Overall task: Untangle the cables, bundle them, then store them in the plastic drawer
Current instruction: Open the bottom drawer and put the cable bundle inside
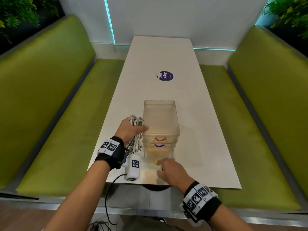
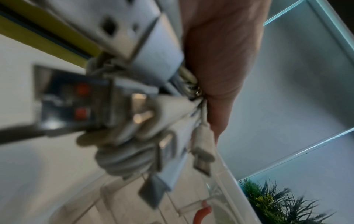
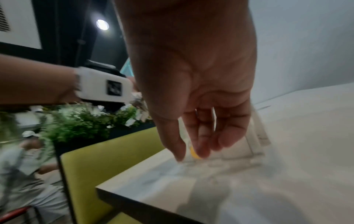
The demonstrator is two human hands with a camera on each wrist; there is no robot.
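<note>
While the left hand [image 1: 129, 130] grips the white cable bundle [image 1: 135, 124], the right hand [image 1: 173, 172] reaches, fingers loosely spread, to the plastic drawer unit's [image 1: 160, 120] yellow handle [image 1: 155, 162].

Clear plastic drawer unit [image 1: 161, 124] standing mid-width on the white table [image 1: 200, 134], near its front edge, blocking the centre line. Left of the unit, narrow strip of tabletop taken up by the left hand [image 1: 129, 130] gripping a bundle of white cables [image 1: 135, 130], right against the unit's side. Front of the lowest drawer, at its yellow handle [image 1: 155, 162], occupied by the right hand [image 1: 171, 170]. Right of the unit, wide bare tabletop. Beyond it, open surface save a flat purple sticker [image 1: 166, 76]. Green benches [image 1: 50, 97] flanking both long sides.
</note>
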